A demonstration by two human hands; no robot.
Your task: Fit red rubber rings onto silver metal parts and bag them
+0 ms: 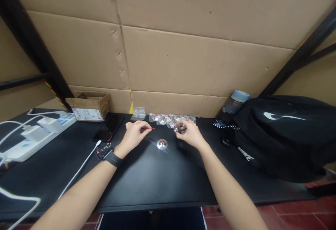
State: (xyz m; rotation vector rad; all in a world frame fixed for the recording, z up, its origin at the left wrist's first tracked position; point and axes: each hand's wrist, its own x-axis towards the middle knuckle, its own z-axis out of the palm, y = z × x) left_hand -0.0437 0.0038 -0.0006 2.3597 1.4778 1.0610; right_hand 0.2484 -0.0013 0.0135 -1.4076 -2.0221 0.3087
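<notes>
My left hand (135, 132) is closed in a pinch on a thin red stick (150, 129), whose tip points right past the fingers. To the right, my right hand (189, 132) curls its thumb and fingers round a small shiny packet (180, 129); what is inside it is mostly hidden. Just behind that hand, several clear packets (163, 119) with silvery round pieces and red centres lie in a row against the cardboard. A round silver disc (162, 144) with a red centre lies flat on the black table (157, 177), between and nearer than both hands.
A flat clear packet (139, 113) lies at the back. On the left are a cardboard box (89, 108), a dark phone (108, 128), a keychain (101, 151), a white cable (78, 170) and a power strip (39, 140). A bottle (231, 108) and black backpack (283, 139) stand right.
</notes>
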